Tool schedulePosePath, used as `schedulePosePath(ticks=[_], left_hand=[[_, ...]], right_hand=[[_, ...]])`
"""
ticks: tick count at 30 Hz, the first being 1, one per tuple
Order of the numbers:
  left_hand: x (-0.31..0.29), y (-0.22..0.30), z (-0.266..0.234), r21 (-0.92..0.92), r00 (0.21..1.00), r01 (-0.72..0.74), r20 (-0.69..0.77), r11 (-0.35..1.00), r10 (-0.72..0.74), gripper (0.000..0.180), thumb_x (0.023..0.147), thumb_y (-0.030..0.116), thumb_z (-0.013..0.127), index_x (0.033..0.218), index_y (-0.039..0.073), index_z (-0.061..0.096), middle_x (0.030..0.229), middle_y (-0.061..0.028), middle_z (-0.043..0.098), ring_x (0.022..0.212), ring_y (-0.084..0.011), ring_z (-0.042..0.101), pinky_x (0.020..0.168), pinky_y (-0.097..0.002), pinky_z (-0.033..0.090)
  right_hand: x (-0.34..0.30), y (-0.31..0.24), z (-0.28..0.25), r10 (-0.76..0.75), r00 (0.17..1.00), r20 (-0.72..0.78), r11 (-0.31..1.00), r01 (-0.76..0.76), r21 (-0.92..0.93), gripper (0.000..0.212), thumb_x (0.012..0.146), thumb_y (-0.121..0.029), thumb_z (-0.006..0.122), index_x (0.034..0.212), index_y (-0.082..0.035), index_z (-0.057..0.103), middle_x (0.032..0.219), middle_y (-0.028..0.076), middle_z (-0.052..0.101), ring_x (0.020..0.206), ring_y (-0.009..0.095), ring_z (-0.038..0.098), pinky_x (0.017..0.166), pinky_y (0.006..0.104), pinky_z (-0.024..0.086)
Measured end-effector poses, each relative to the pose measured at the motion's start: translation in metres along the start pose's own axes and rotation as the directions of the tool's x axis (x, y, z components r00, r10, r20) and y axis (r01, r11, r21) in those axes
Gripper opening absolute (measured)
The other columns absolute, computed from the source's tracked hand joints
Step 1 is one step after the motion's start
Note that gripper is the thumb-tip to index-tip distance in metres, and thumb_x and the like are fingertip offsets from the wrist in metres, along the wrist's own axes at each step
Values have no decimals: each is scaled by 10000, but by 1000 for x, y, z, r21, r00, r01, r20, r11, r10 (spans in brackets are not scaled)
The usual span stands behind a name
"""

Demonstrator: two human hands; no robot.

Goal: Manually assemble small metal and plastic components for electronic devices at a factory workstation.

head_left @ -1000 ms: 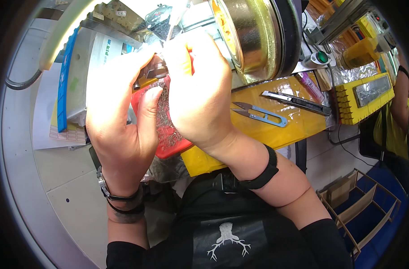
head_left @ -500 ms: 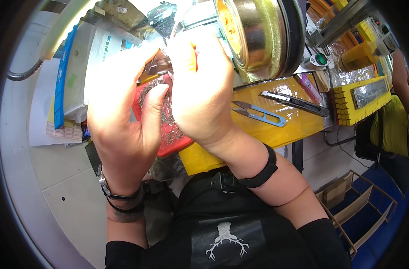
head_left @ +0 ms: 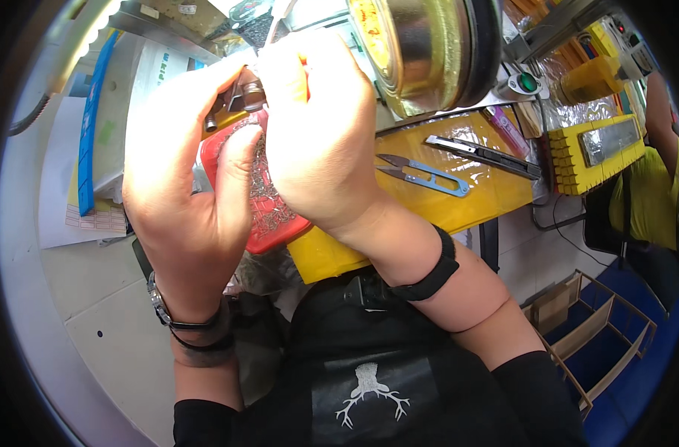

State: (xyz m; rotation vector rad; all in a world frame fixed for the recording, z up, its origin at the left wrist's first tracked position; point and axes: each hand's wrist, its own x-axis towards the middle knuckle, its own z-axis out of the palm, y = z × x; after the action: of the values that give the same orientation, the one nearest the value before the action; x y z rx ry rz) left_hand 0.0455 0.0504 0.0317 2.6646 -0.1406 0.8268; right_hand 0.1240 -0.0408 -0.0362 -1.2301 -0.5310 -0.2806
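Note:
My left hand (head_left: pixel 179 182) reaches up beside a red tray (head_left: pixel 280 237) that holds many small, thin metal pieces. Its fingers stretch forward and its thumb stands apart from them, over the tray's left part. My right hand (head_left: pixel 324 134) is closed to the right of the tray, fingers curled together and meeting the left fingertips. Strong light washes out the fingertips, so whatever they grip cannot be made out. Small dark metal machine parts (head_left: pixel 251 95) show in the gap between the hands. A thin pale rod (head_left: pixel 280 16) rises above the right fingers.
A large brass-coloured drum (head_left: pixel 421 52) stands right of my hands. Blue-handled thread snips (head_left: pixel 436 179) and a box cutter (head_left: pixel 488 158) lie on the yellow table cover (head_left: pixel 399 216). A yellow block (head_left: pixel 596 153) sits farther right, near a person in yellow (head_left: pixel 648 201). A lamp (head_left: pixel 86 41) arches at upper left.
The whole view has shifted, so hands and table appear slightly left and higher. More of the metal parts and the red tray shows between my hands. Their poses stay nearly the same.

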Motion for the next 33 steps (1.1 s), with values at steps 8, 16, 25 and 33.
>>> schedulePosePath(ticks=[8, 16, 25, 33], left_hand=[[-18, -17, 19, -214, 996, 84, 36, 973, -78, 590, 881, -80, 626, 1452, -21, 490, 1492, -155, 451, 1352, -276, 530, 1092, -419, 502], [-34, -22, 46, -535, 975, 174, -26, 827, -222, 724, 860, -86, 661, 1525, -15, 387, 1505, -159, 462, 1354, -269, 528, 1071, -408, 516], [-5, -67, 33, -776, 987, 37, -70, 630, -144, 487, 1061, 172, 397, 1451, -118, 415, 1392, -257, 593, 1296, -309, 598, 1078, -395, 495], [6, -78, 73, -981, 968, 188, 192, -40, -159, 812, 1108, 570, 143, 1304, -101, 556, 1208, -234, 661, 1135, -309, 670, 1033, -402, 515]], right_hand=[[-2, 6, -6, -93, 989, 114, 987, 106, -118, 365, 733, 49, 635, 1098, 48, 641, 959, 165, 584, 756, 292, 617, 655, 384, 523], [4, 11, 7, -186, 981, -56, 974, 176, -142, 169, 1015, -123, 558, 937, 25, 584, 782, 156, 649, 690, 272, 669, 644, 390, 525], [-31, -57, -41, 319, 916, 243, 922, -359, 146, 161, 1047, -151, 565, 1029, 2, 614, 854, 41, 591, 773, 135, 553, 695, 293, 451], [-23, -51, -135, 396, 871, 289, 799, -482, 359, 253, 1083, -263, 557, 1049, -19, 613, 763, -48, 472, 647, 38, 371, 625, 238, 310]])
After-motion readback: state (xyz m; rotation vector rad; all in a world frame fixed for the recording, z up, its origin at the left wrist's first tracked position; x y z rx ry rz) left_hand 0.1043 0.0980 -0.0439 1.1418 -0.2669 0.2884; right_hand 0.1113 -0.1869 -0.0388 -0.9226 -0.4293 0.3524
